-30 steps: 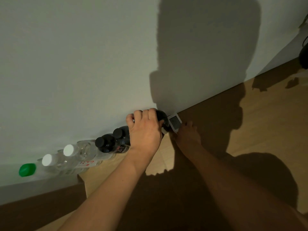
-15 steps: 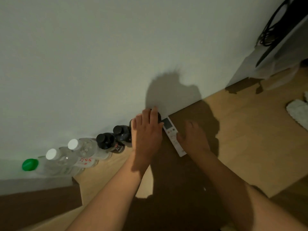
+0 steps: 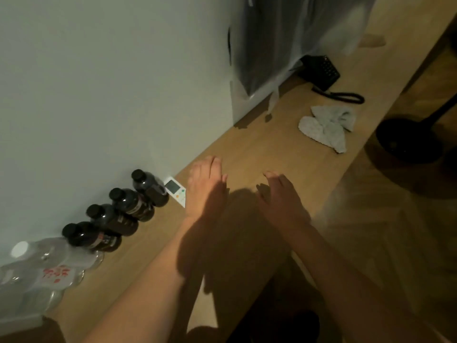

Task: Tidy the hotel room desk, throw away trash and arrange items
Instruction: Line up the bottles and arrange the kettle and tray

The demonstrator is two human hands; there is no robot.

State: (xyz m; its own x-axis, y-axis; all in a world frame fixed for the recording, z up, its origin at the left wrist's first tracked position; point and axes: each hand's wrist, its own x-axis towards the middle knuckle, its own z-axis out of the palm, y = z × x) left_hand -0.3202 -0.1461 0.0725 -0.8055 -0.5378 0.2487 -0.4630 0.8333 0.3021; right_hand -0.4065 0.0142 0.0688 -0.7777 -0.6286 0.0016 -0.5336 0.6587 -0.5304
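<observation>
Dim light; long shadows are cast across a wooden desk (image 3: 279,144) set against a pale wall (image 3: 99,82).

Left hand (image 3: 206,189): held palm down over the desk, fingers straight and close together, nothing gripped. Whether it rests on the surface or is held just above it cannot be told.

Right hand (image 3: 282,196): also palm down, fingers extended toward the far end of the desk, nothing held. Contact with the wood cannot be told either.

A white remote control (image 3: 176,190) is seen lying flat on the desk by the wall, screen end toward the wall, its near end hidden behind the left hand.

Just left of the remote, four dark bottles (image 3: 123,206) with black caps are lined upright along the wall, each close to the next. Beyond them, at the frame's lower left, clear plastic bottles (image 3: 49,266) are grouped; one white cap and a label with red print are visible.

Further along the desk, well apart from both hands, a crumpled grey cloth (image 3: 326,128) is noted. Behind it a black telephone (image 3: 320,71) with its coiled cord is placed near the wall, partly beneath a translucent plastic bag (image 3: 284,40), blurred in the frame.

A dark round base with a pole (image 3: 408,142) is seen on the floor off the desk's edge.
</observation>
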